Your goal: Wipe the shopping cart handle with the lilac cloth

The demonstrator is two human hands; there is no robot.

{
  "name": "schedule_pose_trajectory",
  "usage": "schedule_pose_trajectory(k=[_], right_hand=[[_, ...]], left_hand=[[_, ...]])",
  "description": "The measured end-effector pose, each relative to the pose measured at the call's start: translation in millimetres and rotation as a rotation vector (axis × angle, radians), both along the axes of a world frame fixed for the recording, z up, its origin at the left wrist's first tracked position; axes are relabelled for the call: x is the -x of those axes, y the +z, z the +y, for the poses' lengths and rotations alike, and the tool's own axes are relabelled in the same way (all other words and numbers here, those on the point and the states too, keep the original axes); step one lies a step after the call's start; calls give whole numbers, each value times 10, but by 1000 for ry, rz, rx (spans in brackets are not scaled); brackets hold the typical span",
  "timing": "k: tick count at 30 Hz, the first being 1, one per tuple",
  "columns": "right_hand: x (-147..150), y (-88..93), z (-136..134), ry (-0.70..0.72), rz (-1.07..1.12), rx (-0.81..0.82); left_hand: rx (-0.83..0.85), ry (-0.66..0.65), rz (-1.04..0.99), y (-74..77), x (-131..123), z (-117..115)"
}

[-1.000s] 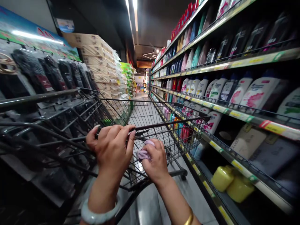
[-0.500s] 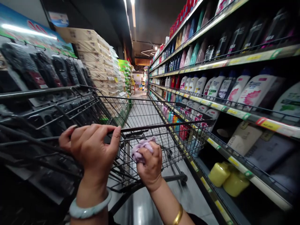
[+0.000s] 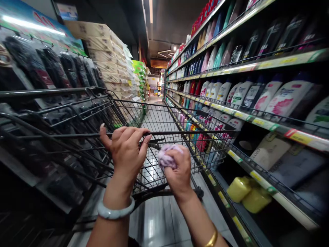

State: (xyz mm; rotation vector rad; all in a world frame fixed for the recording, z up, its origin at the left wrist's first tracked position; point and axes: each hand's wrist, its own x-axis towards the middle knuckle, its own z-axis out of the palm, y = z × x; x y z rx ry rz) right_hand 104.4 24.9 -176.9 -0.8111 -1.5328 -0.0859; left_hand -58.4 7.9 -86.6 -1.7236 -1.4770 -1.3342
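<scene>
A black wire shopping cart (image 3: 180, 116) stands in front of me in a shop aisle, its basket holding nothing I can see. My left hand (image 3: 125, 151) is curled over the cart's rear bar (image 3: 195, 132), fingers hooked on it, a pale green bangle on the wrist. Just to the right, my right hand (image 3: 178, 171) is clenched round a crumpled lilac cloth (image 3: 167, 158) held against the back of the cart below the bar. A gold bangle shows on that wrist.
Shelves of shampoo and lotion bottles (image 3: 269, 92) run along the right, with yellow jugs (image 3: 246, 193) on the bottom shelf. On the left hang dark packaged goods (image 3: 51, 72), then stacked cardboard boxes (image 3: 102, 51). The tiled aisle floor (image 3: 159, 219) runs straight ahead.
My left hand has slid back to the right along the bar, closer to the right hand. The right hand with the cloth has shifted slightly right, and the view has swung a little.
</scene>
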Motion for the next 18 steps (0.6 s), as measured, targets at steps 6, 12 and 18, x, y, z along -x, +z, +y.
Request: schedule_pose_trajectory(k=[6,12,18], right_hand=[[-171,-337,280,-264,-34,-40],[-300,-236,336,-120,116,61],[-504,-350,482,-268,136,137]], left_hand=[[-65,55,27,-45,25,103],[-125,-10,2,-108,-99,131],[-78,-121,147,-282,-335,193]])
